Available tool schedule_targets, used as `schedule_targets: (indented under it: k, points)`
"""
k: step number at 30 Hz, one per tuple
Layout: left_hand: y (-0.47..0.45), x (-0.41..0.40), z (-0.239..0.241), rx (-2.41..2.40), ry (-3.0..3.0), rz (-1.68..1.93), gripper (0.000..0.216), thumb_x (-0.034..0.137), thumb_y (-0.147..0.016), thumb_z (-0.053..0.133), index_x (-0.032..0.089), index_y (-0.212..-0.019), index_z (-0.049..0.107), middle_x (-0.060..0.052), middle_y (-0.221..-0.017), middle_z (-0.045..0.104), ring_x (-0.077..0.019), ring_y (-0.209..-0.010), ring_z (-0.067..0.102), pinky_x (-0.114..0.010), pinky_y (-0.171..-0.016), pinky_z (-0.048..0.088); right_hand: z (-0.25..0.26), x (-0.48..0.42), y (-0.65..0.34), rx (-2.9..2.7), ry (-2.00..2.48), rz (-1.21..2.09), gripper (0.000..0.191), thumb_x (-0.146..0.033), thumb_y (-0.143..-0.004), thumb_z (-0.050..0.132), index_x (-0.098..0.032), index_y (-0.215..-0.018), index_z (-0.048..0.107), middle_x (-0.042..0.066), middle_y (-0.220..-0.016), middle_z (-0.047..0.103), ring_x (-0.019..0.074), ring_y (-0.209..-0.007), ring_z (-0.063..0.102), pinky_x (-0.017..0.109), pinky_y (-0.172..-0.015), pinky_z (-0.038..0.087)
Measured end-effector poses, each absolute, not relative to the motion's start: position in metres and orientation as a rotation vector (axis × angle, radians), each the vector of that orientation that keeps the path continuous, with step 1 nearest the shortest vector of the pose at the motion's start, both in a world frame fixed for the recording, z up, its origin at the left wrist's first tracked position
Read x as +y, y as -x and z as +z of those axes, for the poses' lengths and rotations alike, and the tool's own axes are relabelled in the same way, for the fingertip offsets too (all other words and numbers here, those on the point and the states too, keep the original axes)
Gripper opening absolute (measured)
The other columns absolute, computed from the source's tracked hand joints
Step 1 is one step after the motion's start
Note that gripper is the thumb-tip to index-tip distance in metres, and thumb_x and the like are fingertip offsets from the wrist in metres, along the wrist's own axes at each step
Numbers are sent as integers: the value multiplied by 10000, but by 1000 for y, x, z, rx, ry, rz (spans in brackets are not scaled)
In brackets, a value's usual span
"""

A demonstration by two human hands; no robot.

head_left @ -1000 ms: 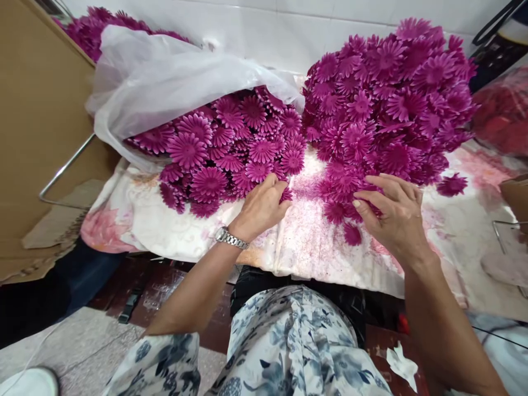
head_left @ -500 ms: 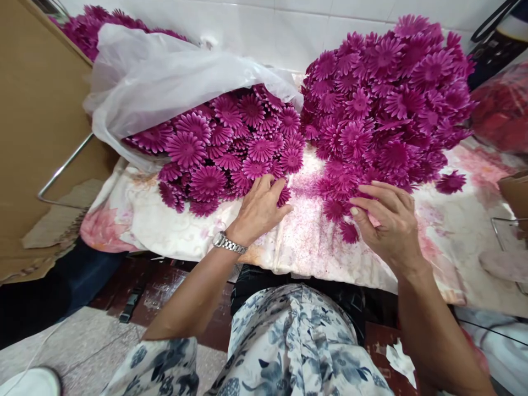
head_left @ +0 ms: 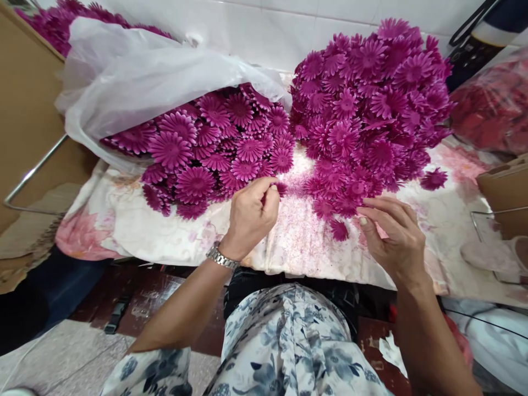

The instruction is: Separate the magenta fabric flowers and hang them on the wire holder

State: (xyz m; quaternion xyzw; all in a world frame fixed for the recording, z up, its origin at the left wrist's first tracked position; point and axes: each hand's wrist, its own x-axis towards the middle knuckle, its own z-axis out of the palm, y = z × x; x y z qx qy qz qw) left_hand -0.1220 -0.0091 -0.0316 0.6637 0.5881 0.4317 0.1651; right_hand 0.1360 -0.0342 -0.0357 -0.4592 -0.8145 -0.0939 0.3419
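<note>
My left hand (head_left: 253,214), with a metal-banded watch (head_left: 221,256) at the wrist, is closed in a pinch at the front of the left heap of purple flower heads (head_left: 196,184). Petals show right beside its fingertips, but what the fingers grip is hidden. Over by the right heap of purple flower heads (head_left: 342,137), my right hand (head_left: 394,236) has its fingers stretched and apart, the thumb tip close below the index finger. I see nothing held in it. A single flower head (head_left: 339,230) lies just left of its fingertips.
A translucent white plastic bag (head_left: 144,71) partly covers the left heap. Purple specks dot the floral cloth (head_left: 289,247). One flower head (head_left: 434,179) lies apart at right. Cardboard boxes (head_left: 28,110) flank the cloth, and a bag of red pieces (head_left: 493,104) sits far right.
My left hand's fingers have gone from loosely spread on the flower heads to a closed pinch. My right hand has shifted slightly away from the right heap. The whole view has swung a little.
</note>
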Motion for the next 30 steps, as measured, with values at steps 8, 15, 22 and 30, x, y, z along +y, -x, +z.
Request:
schedule_targets:
  k: [8, 15, 22, 30]
  points:
    - [70, -9, -33, 1035, -1438, 1047, 247, 274, -840, 511, 188, -956, 711, -54, -978, 714, -163, -886, 648, -276, -801, 504, -29, -37, -97, -1973, 1292, 177, 161, -269, -841, 577, -167, -948, 641, 52, -806, 696, 166, -748, 622, 311, -694, 503]
    - [73, 5, -24, 1124, -2148, 1082, 473, 256, -788, 593, 236, -1259, 552, -53, -1285, 593, -228, -1198, 528, -410, -1060, 386, -25, -36, -125, -1927, 1372, -466, 52, -237, -816, 616, -200, -819, 652, 10, -748, 688, 149, -728, 594, 330, -734, 402]
    - [71, 8, -36, 1147, -2267, 1138, 269, 235, -814, 562, 158, -1056, 650, -103, -1061, 682, -218, -1010, 628, -390, -945, 488, 13, -85, -243, -1519, 1852, -929, 168, -332, -845, 570, -216, -898, 679, 38, -784, 688, 184, -759, 582, 328, -743, 373]
    - [67, 8, -53, 1132, -2278, 1238, 191, 165, -802, 565, 140, -952, 680, -85, -926, 702, -193, -875, 657, -345, -863, 516, 6, -108, -318, -1546, 2320, -884, 250, -345, -851, 496, -226, -837, 716, 45, -738, 661, 202, -751, 533, 344, -765, 329]
